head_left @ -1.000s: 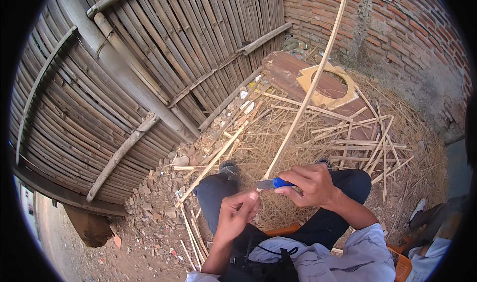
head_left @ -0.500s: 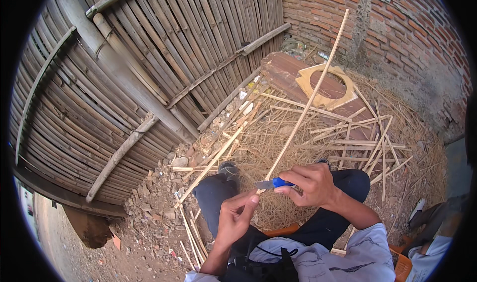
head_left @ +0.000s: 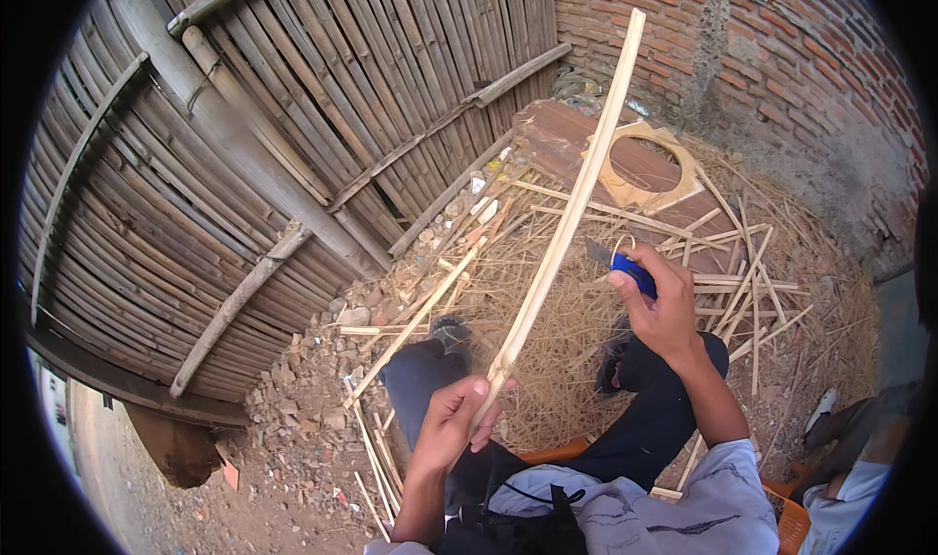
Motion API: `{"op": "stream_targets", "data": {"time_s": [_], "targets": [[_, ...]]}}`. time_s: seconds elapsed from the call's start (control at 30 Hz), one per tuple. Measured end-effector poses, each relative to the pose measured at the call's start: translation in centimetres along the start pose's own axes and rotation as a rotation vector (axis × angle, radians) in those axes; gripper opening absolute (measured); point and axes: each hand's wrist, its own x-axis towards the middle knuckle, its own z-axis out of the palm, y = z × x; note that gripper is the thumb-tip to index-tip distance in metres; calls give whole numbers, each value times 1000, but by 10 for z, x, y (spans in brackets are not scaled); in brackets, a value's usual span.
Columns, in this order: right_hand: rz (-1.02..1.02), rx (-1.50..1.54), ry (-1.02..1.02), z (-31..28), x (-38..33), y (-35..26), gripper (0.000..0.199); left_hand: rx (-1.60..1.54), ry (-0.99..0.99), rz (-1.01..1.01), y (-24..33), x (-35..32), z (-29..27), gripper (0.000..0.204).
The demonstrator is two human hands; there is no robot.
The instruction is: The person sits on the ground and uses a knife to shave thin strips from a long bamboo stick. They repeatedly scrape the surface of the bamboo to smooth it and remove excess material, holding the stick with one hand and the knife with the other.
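Note:
A long pale bamboo strip (head_left: 565, 233) rises from my left hand (head_left: 457, 416), whose thumb and fingers are closed round its near end. It tilts up and to the right, its broad face turned toward me. My right hand (head_left: 668, 293) is apart from the strip, off to its right, closed round the blue handle of a knife (head_left: 635, 274). The short grey blade points up and left. A thin curled shaving (head_left: 625, 244) shows by the blade. Part of the handle is hidden in my fingers.
Thin shavings (head_left: 547, 311) cover the ground ahead. Cut strips (head_left: 752, 291) lie at right, others (head_left: 376, 457) at left. A board with a round hole (head_left: 608, 179) rests on a brown plank (head_left: 552, 149). Bamboo wall left, brick wall behind; another person's leg (head_left: 831, 428) at right.
My right hand with the knife has moved up and right, away from the strip. In my left hand, the strip has turned to show a wider face, its far end shifting left.

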Motion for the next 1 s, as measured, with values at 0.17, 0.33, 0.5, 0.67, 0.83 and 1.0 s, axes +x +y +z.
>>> {"op": "stream_targets", "data": {"time_s": [0.17, 0.33, 0.5, 0.67, 0.83, 1.0], "targets": [[56, 144, -152, 12, -1, -6, 38, -20, 11, 83, 2, 8, 10, 39], [161, 325, -263, 16, 0, 5, 42, -3, 14, 124, 5, 13, 16, 41], [239, 452, -236, 24, -9, 21, 40, 14, 57, 132, 1, 19, 15, 40], [302, 719, -287, 31, -17, 24, 42, 111, 7, 159, -1, 23, 15, 41], [329, 821, -247, 40, -19, 27, 38, 243, -13, 249, -9, 31, 18, 42], [421, 899, -287, 38, -16, 23, 44, 262, 35, 255, -8, 32, 24, 41]]}}
